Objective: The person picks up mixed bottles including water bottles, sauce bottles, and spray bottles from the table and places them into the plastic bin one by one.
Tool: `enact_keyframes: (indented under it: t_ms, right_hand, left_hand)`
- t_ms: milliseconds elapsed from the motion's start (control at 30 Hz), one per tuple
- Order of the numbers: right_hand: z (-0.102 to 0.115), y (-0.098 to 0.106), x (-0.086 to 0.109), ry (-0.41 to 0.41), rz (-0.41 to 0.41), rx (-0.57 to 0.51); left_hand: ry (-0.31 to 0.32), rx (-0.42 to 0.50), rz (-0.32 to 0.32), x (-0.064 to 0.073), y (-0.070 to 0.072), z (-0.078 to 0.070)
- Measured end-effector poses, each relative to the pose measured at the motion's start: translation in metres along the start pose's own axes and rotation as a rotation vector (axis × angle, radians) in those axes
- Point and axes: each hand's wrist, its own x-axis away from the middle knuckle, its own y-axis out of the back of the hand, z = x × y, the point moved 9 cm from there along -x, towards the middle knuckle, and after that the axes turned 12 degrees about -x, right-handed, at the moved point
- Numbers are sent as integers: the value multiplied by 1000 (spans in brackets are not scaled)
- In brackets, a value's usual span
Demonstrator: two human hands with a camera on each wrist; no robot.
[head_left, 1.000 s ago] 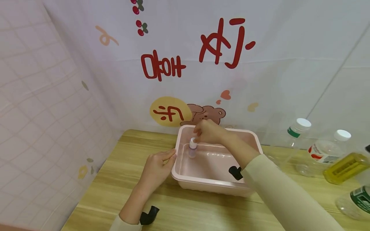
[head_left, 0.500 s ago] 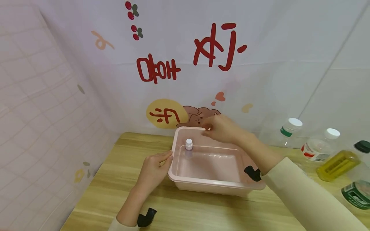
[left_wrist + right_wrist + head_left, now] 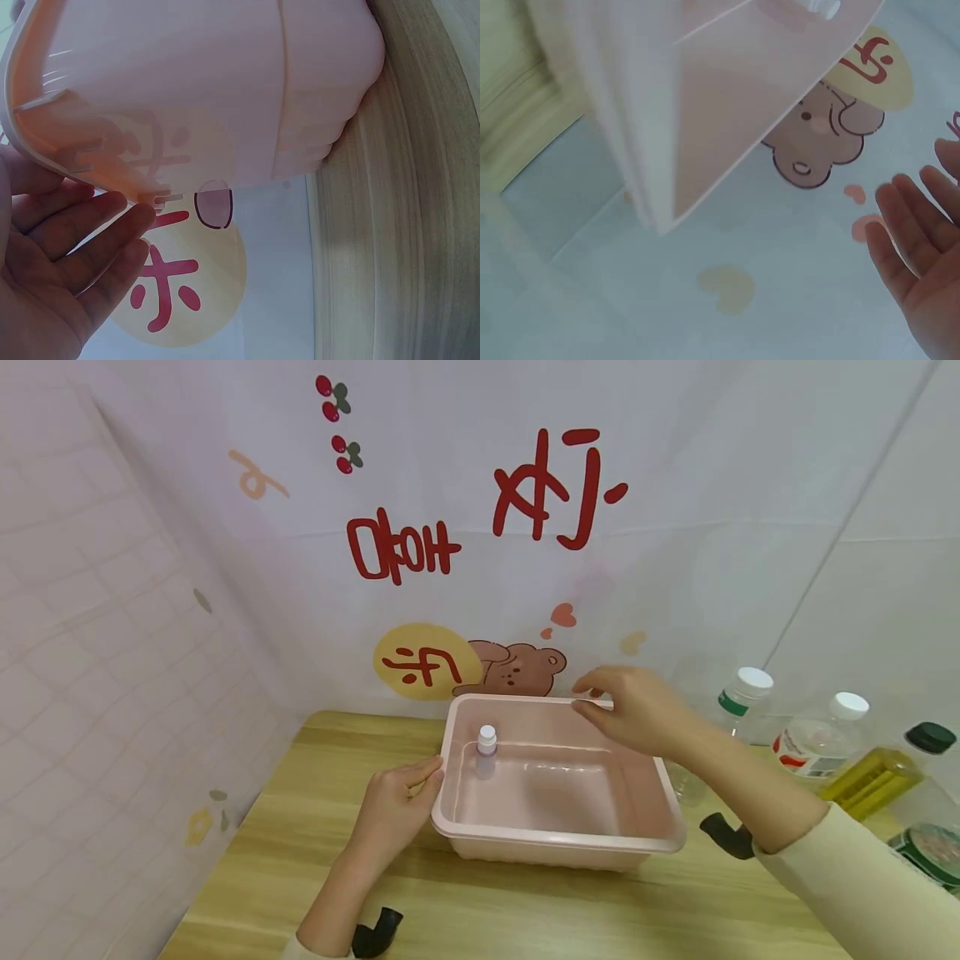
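A pink plastic basin stands on the wooden table. Inside it, near the back left corner, a small bottle with a white cap and a pale purple band stands upright. My left hand holds the basin's left rim; in the left wrist view its fingers lie under the rim. Over the back right rim my right hand hovers with nothing in it. The right wrist view shows that hand's fingers apart and relaxed, away from the basin.
On the right stand a clear bottle with a green band, a clear bottle with a red and white label, a bottle of yellow liquid and a green-labelled bottle. A printed cloth hangs behind the table.
My right hand has left the small bottle's cap and moved right, over the back right rim. The small bottle stays standing in the basin. My left hand has kept its place on the rim.
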Motion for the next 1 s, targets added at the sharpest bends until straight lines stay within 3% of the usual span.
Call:
enact_keyframes:
  t_ms: [233, 500, 633, 1000]
  right_hand:
    - [7, 39, 36, 165, -216, 74]
    - [-15, 73, 72, 163, -385, 88]
    - [-35, 82, 86, 98, -435, 82]
    - [-94, 96, 120, -291, -499, -11]
  left_hand:
    - [0, -2, -5, 4, 0, 1]
    - [-8, -3, -14, 6, 1, 0]
    - [-14, -5, -20, 5, 1, -1]
    - [-17, -12, -18, 3, 1, -3]
